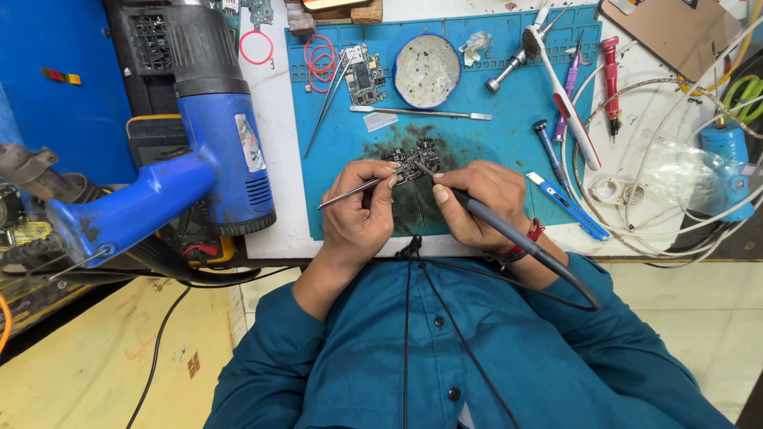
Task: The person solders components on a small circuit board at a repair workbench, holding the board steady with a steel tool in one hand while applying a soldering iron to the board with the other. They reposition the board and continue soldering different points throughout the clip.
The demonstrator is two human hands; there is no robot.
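Left hand (358, 213) pinches thin tweezers (350, 193) against the small dark circuit board (415, 161) on the blue mat (509, 119). Right hand (481, 205) presses a soldering iron (509, 230) tip onto that board. A blue heat gun (191, 159) sits left on the surface (270, 143).

A single head-worn camera looks steeply down from above the person's chest, close over the white workbench (274, 167). The view faces forward across the blue rubber work mat (509, 119), which fills the upper centre. The teal button-up shirt (477, 349) crowds the lower edge; the yellowish floor (95, 357) shows at lower left.
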